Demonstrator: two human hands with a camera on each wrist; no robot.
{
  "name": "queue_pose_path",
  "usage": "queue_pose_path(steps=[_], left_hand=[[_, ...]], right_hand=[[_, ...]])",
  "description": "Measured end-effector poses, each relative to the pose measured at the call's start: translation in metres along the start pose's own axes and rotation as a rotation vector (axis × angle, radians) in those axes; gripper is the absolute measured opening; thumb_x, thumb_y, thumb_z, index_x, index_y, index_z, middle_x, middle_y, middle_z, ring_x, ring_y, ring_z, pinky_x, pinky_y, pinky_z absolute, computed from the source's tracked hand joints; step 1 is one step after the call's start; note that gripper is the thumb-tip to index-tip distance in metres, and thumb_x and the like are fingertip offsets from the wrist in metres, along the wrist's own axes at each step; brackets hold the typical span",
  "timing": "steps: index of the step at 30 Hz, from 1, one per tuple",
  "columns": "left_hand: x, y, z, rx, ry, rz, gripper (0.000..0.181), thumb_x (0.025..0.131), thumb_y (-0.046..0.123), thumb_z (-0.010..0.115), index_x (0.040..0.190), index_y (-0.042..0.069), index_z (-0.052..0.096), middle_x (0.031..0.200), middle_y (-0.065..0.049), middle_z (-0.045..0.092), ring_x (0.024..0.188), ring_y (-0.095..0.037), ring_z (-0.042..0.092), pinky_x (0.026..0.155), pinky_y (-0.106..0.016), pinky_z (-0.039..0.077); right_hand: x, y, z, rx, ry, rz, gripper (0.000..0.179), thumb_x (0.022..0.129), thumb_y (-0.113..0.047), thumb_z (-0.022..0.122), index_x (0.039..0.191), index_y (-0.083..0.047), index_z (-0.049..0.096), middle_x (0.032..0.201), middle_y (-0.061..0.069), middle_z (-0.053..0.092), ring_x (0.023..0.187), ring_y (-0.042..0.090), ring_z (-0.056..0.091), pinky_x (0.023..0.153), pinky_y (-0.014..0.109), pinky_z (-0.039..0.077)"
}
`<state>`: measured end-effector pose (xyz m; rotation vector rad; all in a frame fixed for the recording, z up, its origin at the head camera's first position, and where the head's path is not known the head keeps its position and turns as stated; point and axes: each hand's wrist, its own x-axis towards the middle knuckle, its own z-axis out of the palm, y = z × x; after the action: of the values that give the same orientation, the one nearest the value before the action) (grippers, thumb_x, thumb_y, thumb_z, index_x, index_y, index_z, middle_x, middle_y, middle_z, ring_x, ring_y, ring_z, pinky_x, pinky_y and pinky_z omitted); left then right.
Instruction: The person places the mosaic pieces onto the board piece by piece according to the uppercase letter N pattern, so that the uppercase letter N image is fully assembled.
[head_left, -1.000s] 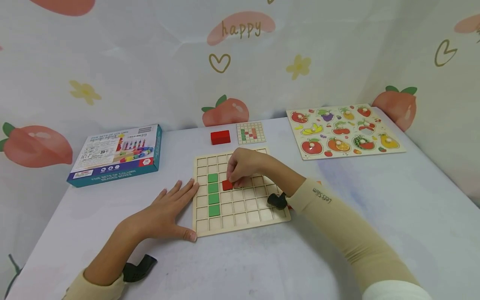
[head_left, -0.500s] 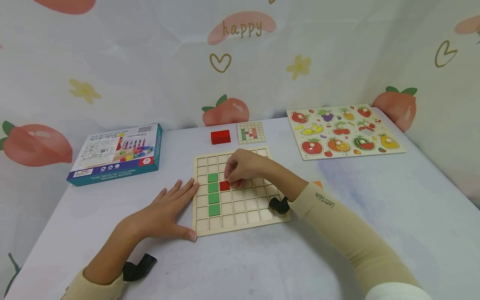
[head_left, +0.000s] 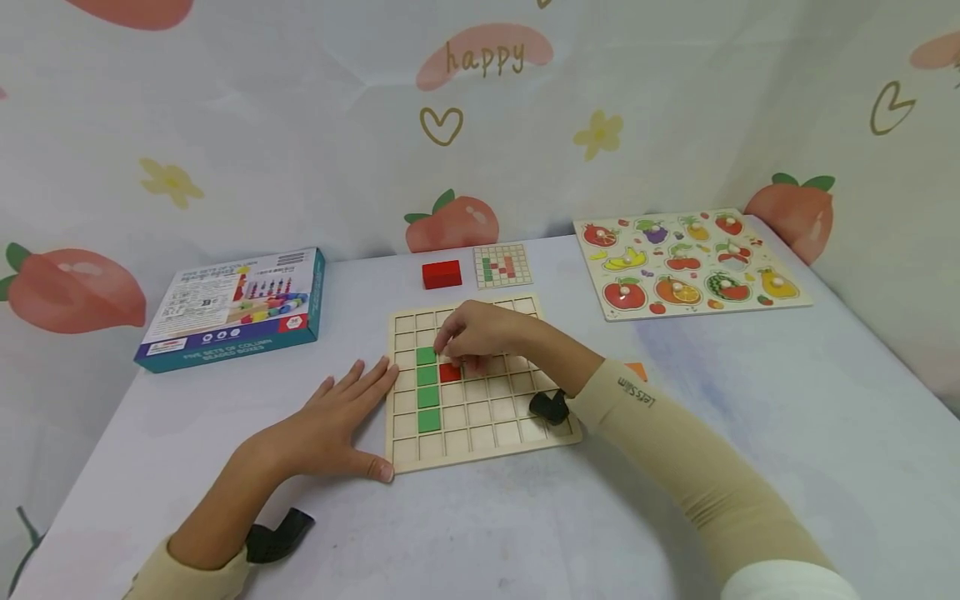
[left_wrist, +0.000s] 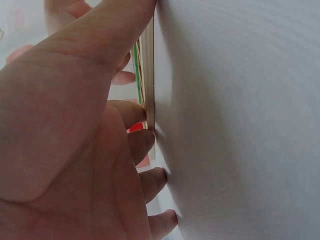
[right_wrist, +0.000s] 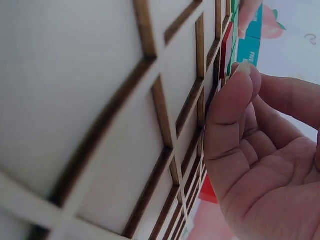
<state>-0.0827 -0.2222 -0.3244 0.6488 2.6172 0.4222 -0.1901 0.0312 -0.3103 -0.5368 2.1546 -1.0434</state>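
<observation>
A pale wooden grid board (head_left: 491, 457) lies on the table. Several green tiles (head_left: 428, 396) form a column on it, with one red tile (head_left: 450, 372) beside the column. My right hand (head_left: 480, 333) reaches over the board with curled fingers at the red tile and the top green tile. In the right wrist view its fingertips (right_wrist: 245, 70) come together close to the red tile (right_wrist: 227, 50), with nothing visible between them. My left hand (head_left: 330, 425) lies spread flat, fingertips and thumb along the board's left edge.
Behind the board are a red block (head_left: 441, 274) and a small pattern card (head_left: 502, 265) with green and red squares. A blue toy box (head_left: 232, 308) lies at the left, a fruit puzzle board (head_left: 686, 265) at the back right. An orange piece (head_left: 637, 370) shows behind my right sleeve.
The red tile has shifted slightly left and now sits square in a cell next to the green column. My right fingers have let go of it and moved slightly left. The left hand stays put.
</observation>
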Motion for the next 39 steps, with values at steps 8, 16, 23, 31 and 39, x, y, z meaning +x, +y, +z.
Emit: queue_pose_path(steps=[8,16,23,31,39], left_hand=[[0.0,0.0,0.001,0.0,0.003,-0.005,0.128,0.066,0.075,0.075,0.162,0.015,0.016,0.167,-0.011,0.01,0.15,-0.045,0.0,0.113,-0.07,0.003],[0.0,0.0,0.001,0.007,0.005,-0.01,0.129,0.065,0.076,0.075,0.162,0.015,0.015,0.167,-0.011,0.01,0.15,-0.044,0.0,0.113,-0.07,0.003],[0.0,0.0,0.002,0.008,0.006,-0.008,0.129,0.065,0.076,0.075,0.162,0.015,0.015,0.167,-0.011,0.009,0.15,-0.044,0.0,0.113,-0.07,0.002],[0.0,0.001,0.002,0.008,0.013,-0.005,0.129,0.065,0.076,0.074,0.162,0.015,0.016,0.167,-0.011,0.01,0.15,-0.044,0.0,0.113,-0.07,0.002],[0.0,0.001,0.002,0.006,0.011,-0.01,0.128,0.066,0.075,0.075,0.162,0.015,0.016,0.167,-0.011,0.01,0.15,-0.044,0.0,0.113,-0.07,0.002]], right_hand=[[-0.009,0.002,-0.007,-0.015,0.013,0.0,0.02,0.098,-0.008,0.059,0.111,-0.007,0.074,0.079,0.007,0.066,0.059,0.017,0.059,0.061,0.029,0.055],[-0.038,0.022,-0.029,0.1,0.016,0.003,0.019,0.099,-0.011,0.062,0.111,-0.002,0.073,0.085,0.014,0.066,0.063,0.018,0.057,0.063,0.029,0.055],[-0.074,0.055,-0.044,0.091,0.041,0.024,0.02,0.098,-0.015,0.064,0.11,-0.001,0.072,0.082,0.011,0.065,0.068,0.02,0.058,0.065,0.028,0.052],[-0.115,0.088,-0.056,-0.042,0.099,0.061,0.016,0.095,-0.018,0.068,0.103,-0.006,0.075,0.077,0.005,0.064,0.069,0.021,0.059,0.066,0.031,0.051],[-0.133,0.099,-0.055,-0.161,0.129,0.129,0.011,0.091,-0.017,0.074,0.098,-0.008,0.073,0.079,0.002,0.065,0.07,0.019,0.057,0.065,0.031,0.05]])
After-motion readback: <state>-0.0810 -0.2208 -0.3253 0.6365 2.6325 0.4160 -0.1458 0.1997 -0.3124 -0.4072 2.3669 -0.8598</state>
